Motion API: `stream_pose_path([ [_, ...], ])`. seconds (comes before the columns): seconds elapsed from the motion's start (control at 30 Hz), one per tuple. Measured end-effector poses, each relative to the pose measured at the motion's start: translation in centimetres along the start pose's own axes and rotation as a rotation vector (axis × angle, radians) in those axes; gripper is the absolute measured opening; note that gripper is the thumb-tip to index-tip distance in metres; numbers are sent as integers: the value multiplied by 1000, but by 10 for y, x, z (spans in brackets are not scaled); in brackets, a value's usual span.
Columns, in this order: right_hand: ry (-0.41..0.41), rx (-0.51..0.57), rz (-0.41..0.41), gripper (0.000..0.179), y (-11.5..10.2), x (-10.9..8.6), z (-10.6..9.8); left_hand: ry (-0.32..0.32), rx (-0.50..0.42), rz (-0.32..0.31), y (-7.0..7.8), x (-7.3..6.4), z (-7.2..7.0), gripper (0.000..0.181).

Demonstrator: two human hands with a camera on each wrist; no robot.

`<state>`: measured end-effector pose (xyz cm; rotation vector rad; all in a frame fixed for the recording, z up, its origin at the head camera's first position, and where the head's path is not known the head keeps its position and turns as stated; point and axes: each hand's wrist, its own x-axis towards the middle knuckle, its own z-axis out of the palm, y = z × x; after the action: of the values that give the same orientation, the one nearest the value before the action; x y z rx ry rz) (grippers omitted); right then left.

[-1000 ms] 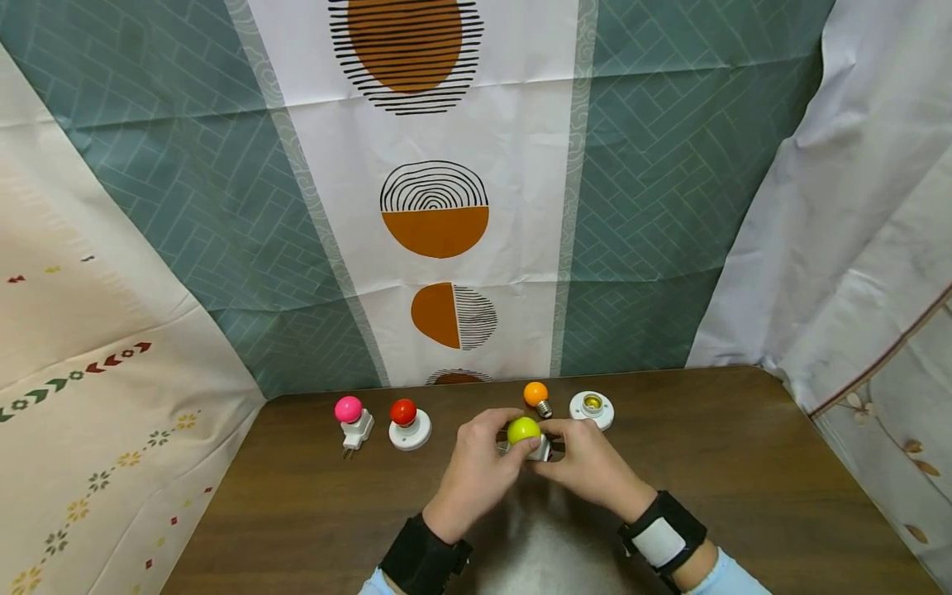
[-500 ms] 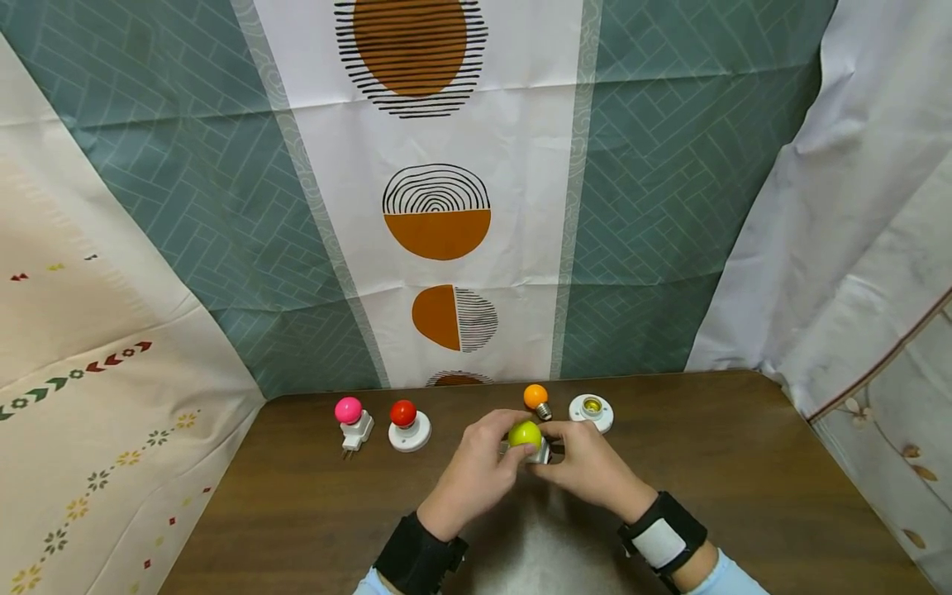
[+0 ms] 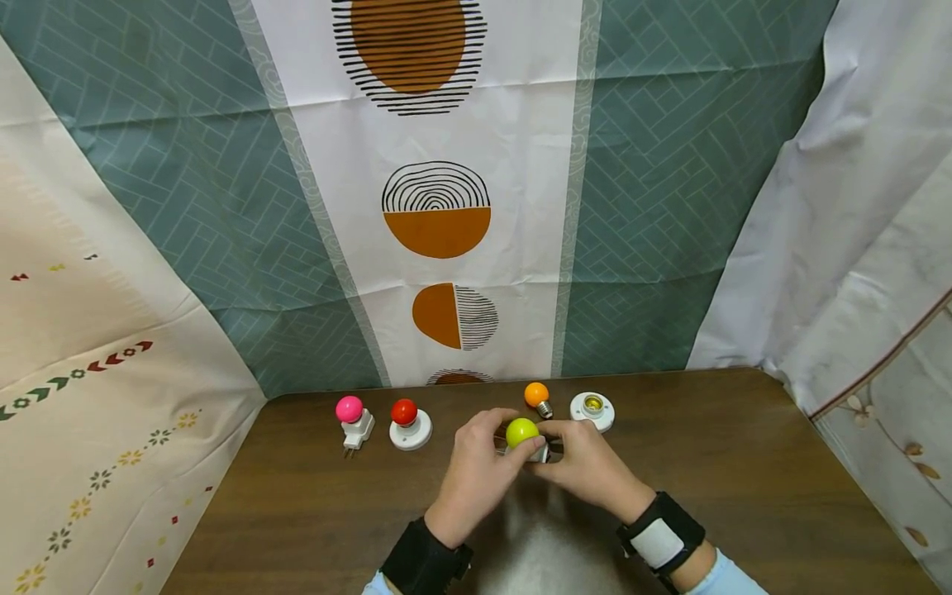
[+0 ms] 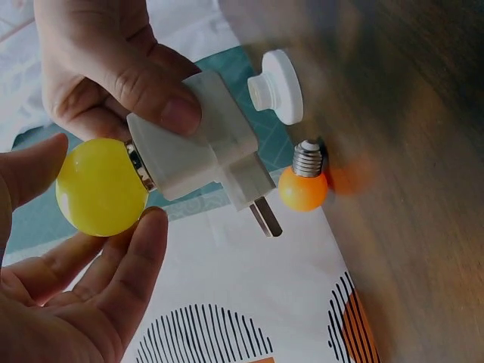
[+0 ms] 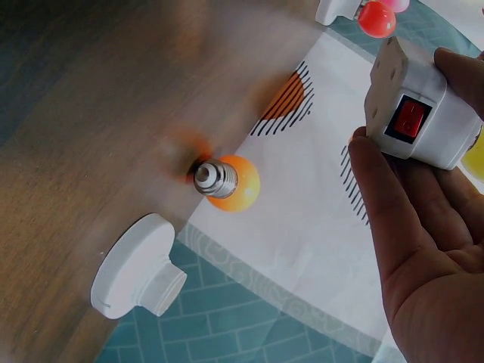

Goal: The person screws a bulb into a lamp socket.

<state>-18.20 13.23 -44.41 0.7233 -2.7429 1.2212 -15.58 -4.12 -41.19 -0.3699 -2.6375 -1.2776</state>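
My left hand (image 3: pixel 479 459) pinches a yellow-green light bulb (image 4: pixel 102 187) between thumb and fingers. The bulb's metal base sits at the mouth of a white plug-in lamp socket (image 4: pixel 198 136), most of its thread out of sight. That socket is gripped by my right hand (image 3: pixel 591 464), thumb on one side and fingers on the other. It has metal plug prongs (image 4: pixel 266 217) and a red rocker switch (image 5: pixel 409 118). Both hands are held over the table. Just beyond them, an orange bulb (image 3: pixel 536 394) lies loose on its side, with its screw base showing.
A round white lamp holder (image 3: pixel 592 411) without a bulb stands back right on the wooden table (image 3: pixel 297 512). Toward the back left are a pink bulb (image 3: pixel 349 409) in a white plug-in socket and a red bulb (image 3: pixel 404 411) in a round holder. Patterned cloth (image 3: pixel 632 207) hangs behind.
My left thumb and fingers shift slightly on the yellow-green bulb. The right hand keeps its hold on the socket, almost still, and the things on the table stay put.
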Motion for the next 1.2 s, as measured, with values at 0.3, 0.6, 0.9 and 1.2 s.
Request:
stream_pose_path([
  [0.3,0,-21,-16,34,1,0,0,-9,17,32,-2,0,1,40],
  [0.6,0,-46,-27,34,2,1,-1,-46,26,83,-2,1,-2,36],
  [0.9,-35,-45,-13,35,2,1,-3,-177,18,136,-4,4,-6,33],
  [1.2,18,-63,-12,34,3,1,-3,-106,-31,128,-7,3,-2,42],
])
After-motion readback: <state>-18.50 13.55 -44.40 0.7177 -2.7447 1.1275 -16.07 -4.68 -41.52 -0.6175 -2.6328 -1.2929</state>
